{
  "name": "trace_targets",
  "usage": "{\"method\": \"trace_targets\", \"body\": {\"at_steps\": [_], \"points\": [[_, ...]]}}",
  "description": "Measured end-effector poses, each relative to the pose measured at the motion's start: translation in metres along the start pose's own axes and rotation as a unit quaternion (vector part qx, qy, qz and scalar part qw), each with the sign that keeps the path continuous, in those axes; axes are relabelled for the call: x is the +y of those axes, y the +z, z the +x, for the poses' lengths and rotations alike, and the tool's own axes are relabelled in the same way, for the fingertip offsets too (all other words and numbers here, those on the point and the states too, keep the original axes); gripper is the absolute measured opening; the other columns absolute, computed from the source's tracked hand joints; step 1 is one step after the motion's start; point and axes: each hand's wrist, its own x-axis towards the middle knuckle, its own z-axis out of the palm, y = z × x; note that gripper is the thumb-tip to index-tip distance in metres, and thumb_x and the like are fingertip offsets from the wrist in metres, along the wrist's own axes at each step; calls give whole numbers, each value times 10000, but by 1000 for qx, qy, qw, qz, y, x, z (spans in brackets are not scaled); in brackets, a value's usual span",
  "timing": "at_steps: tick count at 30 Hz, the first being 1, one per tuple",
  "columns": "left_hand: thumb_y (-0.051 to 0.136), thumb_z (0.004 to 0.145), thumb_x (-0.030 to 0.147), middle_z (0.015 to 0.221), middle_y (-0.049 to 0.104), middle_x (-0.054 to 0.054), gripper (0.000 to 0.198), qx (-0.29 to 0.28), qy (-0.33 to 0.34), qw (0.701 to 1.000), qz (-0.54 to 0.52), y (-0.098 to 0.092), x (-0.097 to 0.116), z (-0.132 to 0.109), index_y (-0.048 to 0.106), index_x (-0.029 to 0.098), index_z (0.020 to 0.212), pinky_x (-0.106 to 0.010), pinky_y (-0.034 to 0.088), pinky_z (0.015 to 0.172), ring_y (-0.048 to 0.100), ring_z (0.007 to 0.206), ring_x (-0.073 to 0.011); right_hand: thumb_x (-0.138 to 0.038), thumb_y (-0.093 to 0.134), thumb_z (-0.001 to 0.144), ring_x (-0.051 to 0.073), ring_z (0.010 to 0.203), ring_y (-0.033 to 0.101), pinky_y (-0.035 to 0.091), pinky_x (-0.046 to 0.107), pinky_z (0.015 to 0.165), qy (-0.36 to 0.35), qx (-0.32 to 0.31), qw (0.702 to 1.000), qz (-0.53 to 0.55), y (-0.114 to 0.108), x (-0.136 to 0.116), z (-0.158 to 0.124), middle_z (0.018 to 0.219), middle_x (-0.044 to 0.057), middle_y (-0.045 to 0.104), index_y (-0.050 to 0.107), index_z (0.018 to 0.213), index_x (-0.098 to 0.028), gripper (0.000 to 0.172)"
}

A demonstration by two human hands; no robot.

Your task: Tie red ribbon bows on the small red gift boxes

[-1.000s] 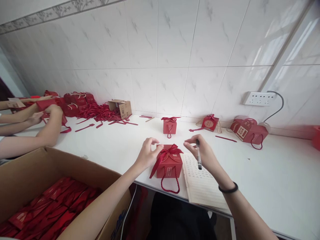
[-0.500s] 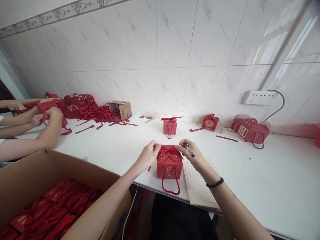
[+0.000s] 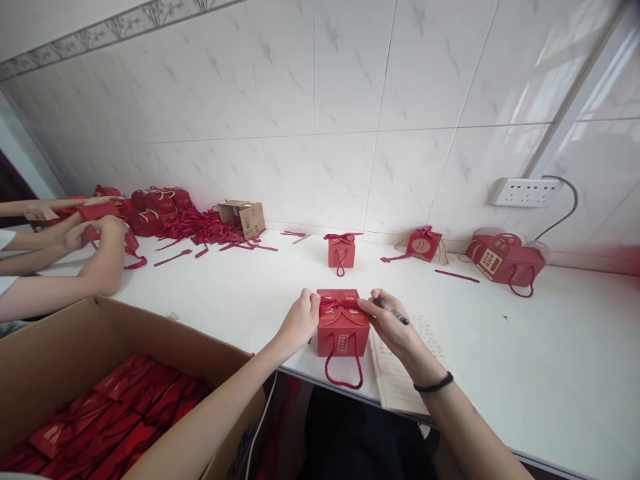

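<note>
A red gift box (image 3: 344,339) with a twisted rope handle stands at the table's front edge. Across its top runs a dark red ribbon (image 3: 342,303), knotted in the middle. My left hand (image 3: 303,319) pinches the ribbon's left end, fingers closed at the box's upper left edge. On the other side, my right hand (image 3: 387,321) grips the ribbon's right end between thumb and finger. A black-and-clear pen (image 3: 393,311) is also tucked in that hand. Partly under my right wrist lies an open notebook (image 3: 395,380) with handwriting.
A big cardboard carton (image 3: 150,327) of red boxes stands at lower left. Farther back are a small red box (image 3: 341,253), a round-patterned one (image 3: 425,245), a larger red box (image 3: 510,260) and a ribbon pile (image 3: 200,227). Another person's arms (image 3: 95,260) work at far left.
The ribbon's knot has flattened against the box top, and its ends are drawn outward. My hands are slightly farther apart. The view has shifted a little.
</note>
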Motion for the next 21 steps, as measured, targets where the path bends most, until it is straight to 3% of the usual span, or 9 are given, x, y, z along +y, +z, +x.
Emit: {"method": "trace_targets", "body": {"at_steps": [3, 7, 9, 11, 14, 17, 19, 21], "points": [[291, 881, 323, 691, 547, -30, 234, -18, -4, 1000, 0, -1, 0, 0, 372, 225, 684, -319, 416, 668, 559, 696, -204, -405, 791, 559, 108, 544, 423, 359, 245, 557, 0, 8, 1000, 6, -1, 2, 0, 582, -66, 392, 353, 696, -214, 497], [294, 877, 401, 744, 558, -28, 271, -49, -4, 999, -17, -12, -6, 3, 411, 212, 722, -330, 440, 712, 561, 740, -195, -548, 666, 690, 136, 589, 466, 369, 260, 572, -62, 9, 978, -201, -12, -10, -6, 612, -21, 478, 431, 662, -198, 423], [310, 873, 426, 862, 570, -52, 272, -11, 47, 999, -12, -21, -4, 3, 445, 201, 801, -355, 436, 813, 558, 858, -200, -619, 554, 755, 170, 657, 522, 392, 276, 601, -70, 40, 958, -274, -25, -17, -11, 691, 34, 581, 476, 671, -191, 443], [371, 857, 440, 1025, 554, -81, 274, -10, 151, 988, 19, -29, 3, 3, 483, 195, 913, -378, 388, 931, 509, 1032, -214, -657, 440, 805, 180, 642, 542, 397, 279, 576, -56, 89, 944, -313, -42, -22, -17, 762, 74, 647, 503, 720, -190, 479], [567, 741, 508, 1270, 459, -101, 481, -136, 274, 947, 99, -32, 20, 3, 507, 233, 1131, -432, 297, 1034, 358, 1245, -278, -665, 326, 847, 174, 542, 523, 392, 289, 529, -60, 129, 904, -403, -67, -23, -30, 809, 94, 679, 516, 793, -196, 509], [699, 615, 480, 1375, 383, -104, 706, -248, 275, 916, 153, -26, 28, 8, 473, 289, 1256, -501, 276, 1033, 318, 1276, -356, -638, 321, 856, 230, 699, 599, 440, 328, 640, -78, 100, 865, -485, -84, -16, -46, 856, 95, 678, 515, 796, -208, 476], [697, 627, 421, 1381, 389, -101, 680, -260, 254, 922, 135, -25, 26, 11, 485, 291, 1260, -503, 281, 1028, 340, 1262, -358, -605, 341, 863, 266, 845, 612, 453, 351, 710, -68, 73, 858, -505, -91, -8, -55, 897, 91, 672, 517, 827, -219, 427], [682, 647, 397, 1362, 424, -100, 641, -231, 224, 945, 57, -31, 18, 14, 502, 271, 1249, -473, 284, 1041, 363, 1253, -333, -573, 351, 869, 279, 945, 602, 464, 371, 763, -60, 49, 862, -501, -97, -1, -62, 1004, 94, 659, 521, 885, -230, 383]]}}
